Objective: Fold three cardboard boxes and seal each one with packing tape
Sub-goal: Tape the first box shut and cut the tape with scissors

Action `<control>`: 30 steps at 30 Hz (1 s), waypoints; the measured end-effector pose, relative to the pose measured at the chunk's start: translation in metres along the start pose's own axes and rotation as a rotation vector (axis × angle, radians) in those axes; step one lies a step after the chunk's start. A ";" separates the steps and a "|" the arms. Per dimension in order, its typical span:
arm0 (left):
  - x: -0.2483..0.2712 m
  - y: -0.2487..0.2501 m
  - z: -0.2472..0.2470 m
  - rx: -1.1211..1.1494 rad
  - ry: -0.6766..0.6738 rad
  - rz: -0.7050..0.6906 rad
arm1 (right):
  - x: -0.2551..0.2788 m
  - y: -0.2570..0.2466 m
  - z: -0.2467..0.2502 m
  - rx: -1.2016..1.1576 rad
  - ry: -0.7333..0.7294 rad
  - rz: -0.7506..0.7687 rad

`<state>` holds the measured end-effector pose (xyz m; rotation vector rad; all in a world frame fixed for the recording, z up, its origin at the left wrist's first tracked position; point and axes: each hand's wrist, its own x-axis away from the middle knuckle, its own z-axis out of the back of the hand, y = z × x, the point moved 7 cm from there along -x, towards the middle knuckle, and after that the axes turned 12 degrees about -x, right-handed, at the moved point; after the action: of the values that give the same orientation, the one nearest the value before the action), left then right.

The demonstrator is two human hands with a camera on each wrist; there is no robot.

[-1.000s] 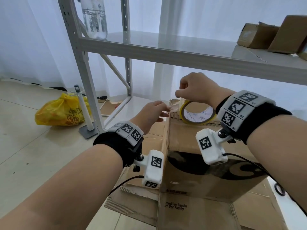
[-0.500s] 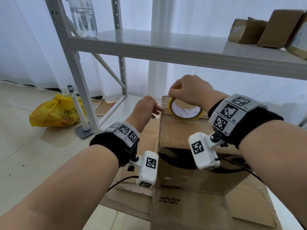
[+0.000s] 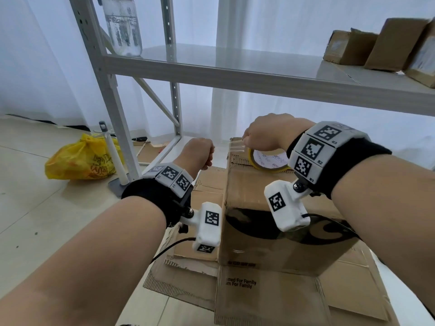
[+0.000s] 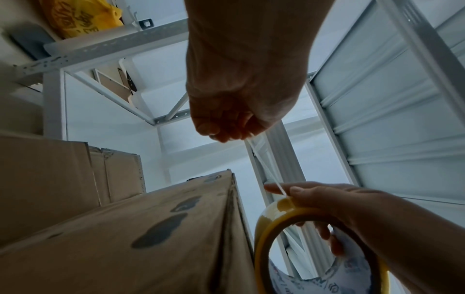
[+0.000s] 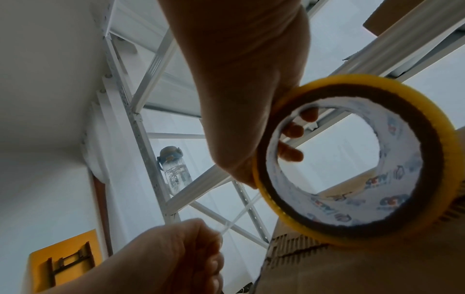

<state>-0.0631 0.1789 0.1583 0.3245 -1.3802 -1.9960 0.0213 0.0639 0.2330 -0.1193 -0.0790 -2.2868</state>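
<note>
Left hand (image 3: 200, 152) pinching the tape strand (image 4: 266, 169), right hand (image 3: 266, 132) gripping the tape roll (image 5: 352, 159) at the box's (image 3: 270, 222) far edge: strand is narrowing (likely twisting, sticking to itself).

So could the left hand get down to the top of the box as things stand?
Probably yes: the left hand hangs beside the box top with nothing between, but it is pinching the tape strip pulled from the roll.

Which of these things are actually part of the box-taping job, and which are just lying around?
Part of the job:
- tape roll, held by the right hand
- tape strip, pinched by the left hand
- upright box
- flattened cardboard

Lying about:
- yellow bag
- water bottle
- shelf
- boxes on shelf
</note>
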 end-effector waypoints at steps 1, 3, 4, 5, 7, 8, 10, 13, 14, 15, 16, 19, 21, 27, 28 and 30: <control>0.000 -0.003 0.000 -0.015 0.006 0.015 | 0.003 0.001 0.001 -0.045 0.003 0.018; 0.000 -0.008 0.002 -0.040 0.016 0.043 | 0.010 0.005 0.005 -0.227 0.044 0.060; 0.000 -0.011 0.003 -0.046 0.015 0.050 | 0.015 0.007 0.007 -0.329 0.076 0.079; 0.000 -0.014 0.003 -0.054 0.007 0.051 | 0.019 0.008 0.007 -0.401 0.096 0.096; 0.001 -0.016 0.001 -0.079 -0.017 0.043 | 0.023 0.005 0.006 -0.370 0.110 0.116; 0.001 -0.016 0.001 -0.092 -0.020 0.035 | 0.022 0.002 0.006 -0.267 0.112 0.122; 0.001 -0.017 0.006 -0.096 0.003 0.037 | 0.017 -0.007 0.005 -0.051 0.109 0.116; 0.001 -0.019 0.013 -0.085 0.012 0.052 | 0.010 -0.010 0.001 0.058 0.069 0.087; 0.001 -0.021 0.013 -0.092 0.008 0.056 | 0.008 -0.010 0.000 0.060 0.047 0.079; 0.001 -0.023 0.012 -0.098 0.007 0.056 | 0.007 -0.009 -0.001 0.054 0.028 0.067; 0.001 -0.024 0.012 -0.100 0.009 0.056 | 0.007 -0.008 0.000 0.043 0.019 0.056; -0.001 -0.032 0.008 -0.081 0.004 0.073 | 0.008 -0.006 0.004 0.011 0.023 0.057; 0.000 -0.036 0.005 -0.056 -0.013 0.083 | 0.011 -0.005 0.007 -0.081 0.044 0.076; -0.007 -0.031 0.008 -0.094 -0.017 -0.022 | 0.018 -0.021 0.009 -0.051 0.106 0.171; -0.009 -0.030 0.010 -0.113 -0.011 -0.029 | 0.017 -0.022 0.009 -0.036 0.109 0.165; -0.012 -0.031 0.011 -0.149 0.004 -0.036 | 0.014 -0.024 0.009 0.006 0.105 0.151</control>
<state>-0.0724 0.2006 0.1328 0.2877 -1.2223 -2.1128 -0.0053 0.0702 0.2427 -0.0014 -0.0214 -2.1382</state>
